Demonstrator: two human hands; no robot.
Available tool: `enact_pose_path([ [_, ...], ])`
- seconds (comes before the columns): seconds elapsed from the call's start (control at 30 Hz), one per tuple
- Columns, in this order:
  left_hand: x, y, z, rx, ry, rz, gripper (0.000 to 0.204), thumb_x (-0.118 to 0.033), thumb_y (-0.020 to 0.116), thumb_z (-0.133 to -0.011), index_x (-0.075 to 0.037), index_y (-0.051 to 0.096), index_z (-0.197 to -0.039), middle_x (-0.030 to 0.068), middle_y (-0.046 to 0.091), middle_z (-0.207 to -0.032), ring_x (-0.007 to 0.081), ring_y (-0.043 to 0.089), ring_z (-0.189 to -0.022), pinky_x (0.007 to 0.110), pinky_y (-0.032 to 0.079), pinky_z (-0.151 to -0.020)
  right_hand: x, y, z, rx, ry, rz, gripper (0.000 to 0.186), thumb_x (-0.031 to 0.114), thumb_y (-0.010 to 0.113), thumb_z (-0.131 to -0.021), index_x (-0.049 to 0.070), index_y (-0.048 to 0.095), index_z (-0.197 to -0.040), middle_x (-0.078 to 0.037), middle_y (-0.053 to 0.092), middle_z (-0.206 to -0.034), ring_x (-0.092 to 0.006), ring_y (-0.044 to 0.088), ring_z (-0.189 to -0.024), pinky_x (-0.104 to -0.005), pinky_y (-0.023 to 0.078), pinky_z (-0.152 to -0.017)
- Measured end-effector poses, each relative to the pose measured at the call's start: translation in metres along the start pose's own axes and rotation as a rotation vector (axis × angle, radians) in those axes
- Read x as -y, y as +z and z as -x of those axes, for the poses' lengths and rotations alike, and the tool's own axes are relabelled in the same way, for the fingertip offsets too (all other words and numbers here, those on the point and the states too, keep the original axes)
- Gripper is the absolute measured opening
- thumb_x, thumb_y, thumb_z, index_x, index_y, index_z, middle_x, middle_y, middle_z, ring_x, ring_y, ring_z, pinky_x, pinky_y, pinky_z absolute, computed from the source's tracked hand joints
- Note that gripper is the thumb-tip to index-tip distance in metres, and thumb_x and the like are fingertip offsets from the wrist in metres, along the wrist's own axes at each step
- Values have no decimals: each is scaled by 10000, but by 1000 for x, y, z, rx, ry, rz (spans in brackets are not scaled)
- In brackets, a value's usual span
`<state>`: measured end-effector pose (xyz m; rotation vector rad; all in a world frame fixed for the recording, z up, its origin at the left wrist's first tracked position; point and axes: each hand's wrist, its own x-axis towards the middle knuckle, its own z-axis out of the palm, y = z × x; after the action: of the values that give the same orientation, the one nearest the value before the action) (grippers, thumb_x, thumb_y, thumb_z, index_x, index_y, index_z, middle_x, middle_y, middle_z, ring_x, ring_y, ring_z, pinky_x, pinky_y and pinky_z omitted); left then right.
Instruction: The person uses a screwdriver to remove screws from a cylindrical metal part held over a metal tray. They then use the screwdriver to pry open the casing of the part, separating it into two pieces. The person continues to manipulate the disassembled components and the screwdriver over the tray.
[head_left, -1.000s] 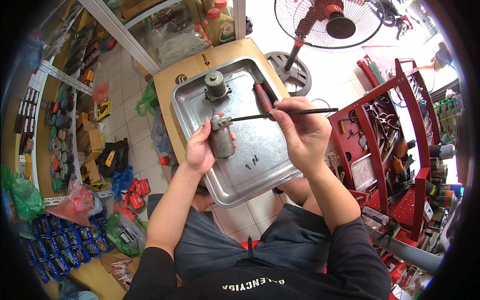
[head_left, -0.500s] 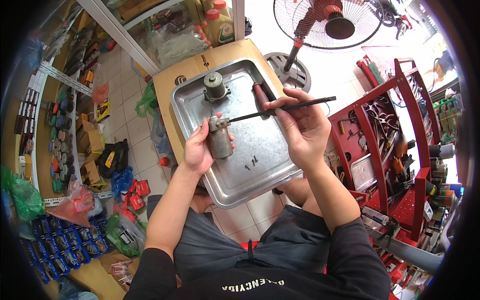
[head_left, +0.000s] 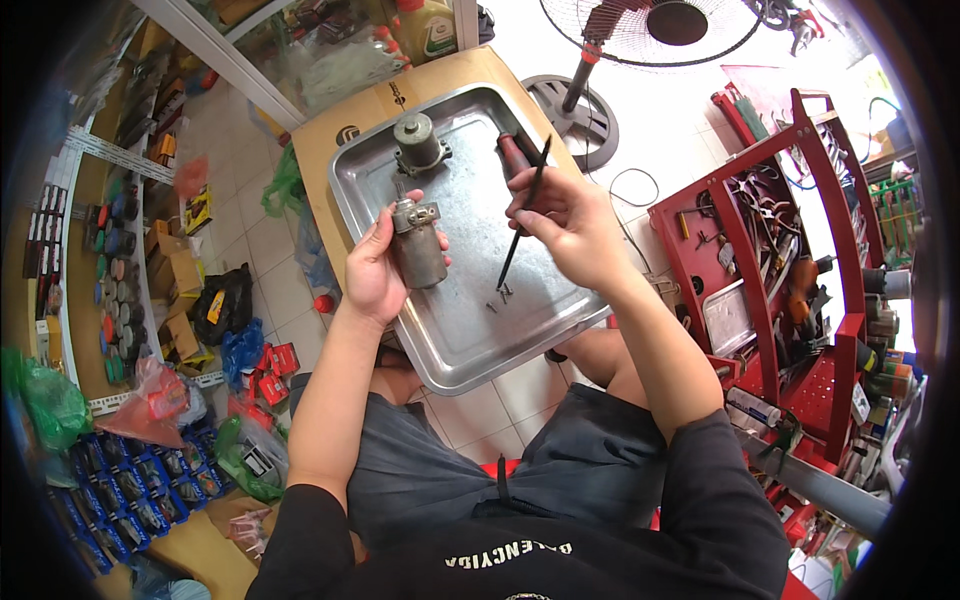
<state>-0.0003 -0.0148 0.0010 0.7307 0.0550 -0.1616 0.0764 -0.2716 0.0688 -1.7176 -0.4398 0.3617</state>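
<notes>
My left hand [head_left: 372, 268] is wrapped round a grey cylindrical small motor [head_left: 421, 258], held above the metal tray's left side with its shaft pointing away from me. Between the fingers and thumb of my right hand [head_left: 572, 232] is a slim black pointed tool [head_left: 511, 262], angled downward. Its tip is close to a few small screws [head_left: 498, 300] on the tray [head_left: 455, 372]; whether it touches them I cannot tell. A second, similar motor [head_left: 419, 145] stands upright at the tray's far left. Partly behind my right fingers lies a red-handled tool [head_left: 511, 153].
Under the tray is a cardboard box [head_left: 352, 100]. A standing fan [head_left: 660, 30] is beyond it at the right. A red tool rack [head_left: 850, 350] full of hand tools stands on my right. Shelves and bagged goods [head_left: 255, 455] line the left side.
The black tool's tip has left the held motor and swung down to the screws, the tool now steeper. My right hand moved left. The tray sits slightly higher and further left in view.
</notes>
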Motion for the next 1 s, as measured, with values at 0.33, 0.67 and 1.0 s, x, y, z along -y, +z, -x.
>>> enact_pose_path([
  [0.33,3,-1,1,22,-42,37,612,-470,419,-1085,-28,414,-1509,171,577,-1245,339,631,-1070,509,561,-910,3,4,-2,-182,-181,-125,241,-122,624,-908,-33,624,-1133,-107,731,-963,-169,733,-939,-314,600,-872],
  [0.67,9,5,1,27,-17,20,584,-461,393,-1097,-36,435,-1495,172,623,-1226,342,638,-1076,514,562,-915,20,16,20,-197,-687,-213,278,-182,545,-958,-40,516,-1195,-208,680,-1086,-300,698,-1081,-476,575,-1006],
  [1.0,11,9,3,-8,-25,-14,568,-444,379,-1105,-38,434,-1499,168,624,-1215,337,645,-1084,510,563,-918,18,18,20,-166,-688,-197,264,-181,544,-956,-42,502,-1177,-225,674,-1079,-303,695,-1081,-470,577,-1004],
])
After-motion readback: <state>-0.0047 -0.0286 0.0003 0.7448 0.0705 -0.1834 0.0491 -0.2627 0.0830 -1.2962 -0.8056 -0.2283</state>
